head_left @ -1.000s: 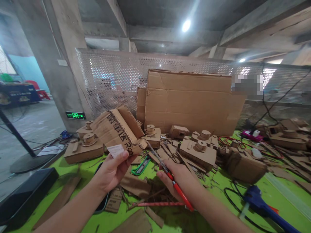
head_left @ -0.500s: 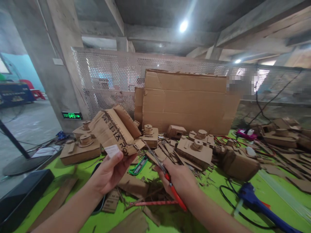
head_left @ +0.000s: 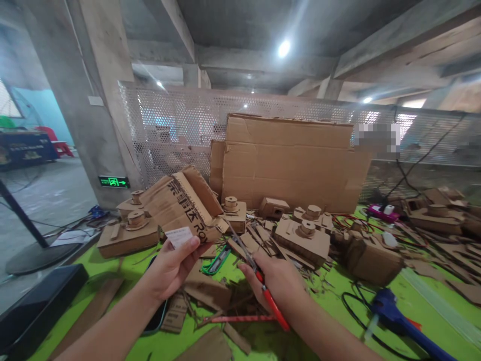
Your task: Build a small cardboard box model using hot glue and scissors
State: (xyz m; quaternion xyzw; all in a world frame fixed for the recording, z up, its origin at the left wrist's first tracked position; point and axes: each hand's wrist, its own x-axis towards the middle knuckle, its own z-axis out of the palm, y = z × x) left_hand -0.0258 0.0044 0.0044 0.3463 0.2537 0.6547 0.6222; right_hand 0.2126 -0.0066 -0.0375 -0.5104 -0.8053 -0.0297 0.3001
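My left hand (head_left: pixel 175 268) grips the lower edge of a folded piece of printed cardboard (head_left: pixel 169 200), thumb on its face by a white paper label (head_left: pixel 179 235). The cardboard tilts up to the left above the table. In my right hand (head_left: pixel 280 281) are red-handled scissors (head_left: pixel 273 307), their blades pointing up and left to the cardboard's right corner. Whether the blades touch the cardboard I cannot tell. Below and between the hands lies a green utility knife (head_left: pixel 217 260) among cardboard scraps (head_left: pixel 208 288).
Cardboard models with round tops (head_left: pixel 302 238) stand along the green table (head_left: pixel 323 321). A large cardboard sheet (head_left: pixel 289 165) leans at the back. A blue glue gun (head_left: pixel 398 316) with a black cable lies at right, a black box (head_left: pixel 45 306) at left. A phone (head_left: pixel 156 318) is partly under my left forearm.
The whole view has shifted slightly down and right. My hands keep hold of the cardboard and the scissors, in nearly the same pose.
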